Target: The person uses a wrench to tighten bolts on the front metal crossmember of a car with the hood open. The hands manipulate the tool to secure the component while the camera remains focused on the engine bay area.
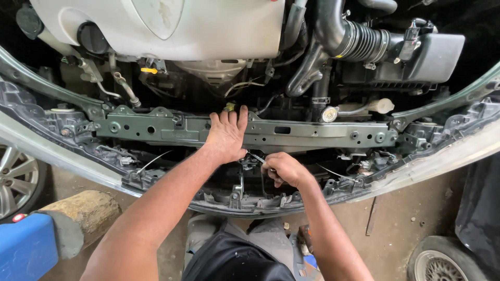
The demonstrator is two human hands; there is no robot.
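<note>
I look down into a car's open engine bay with the front bumper off. My left hand (227, 134) lies flat on the grey metal crossbar (323, 134) above the radiator, fingers together, holding nothing. My right hand (284, 169) is closed around a slim metal tool (257, 157) whose tip points toward the latch bracket (240, 182) below the crossbar. The tool's handle is hidden in my fist.
A white engine cover (208, 26) and a black ribbed air hose (359, 39) fill the back. A wooden log (86, 216) and a blue object (26, 247) stand at the left, wheels (15, 179) at left and another wheel (442, 260) at bottom right. The floor is concrete.
</note>
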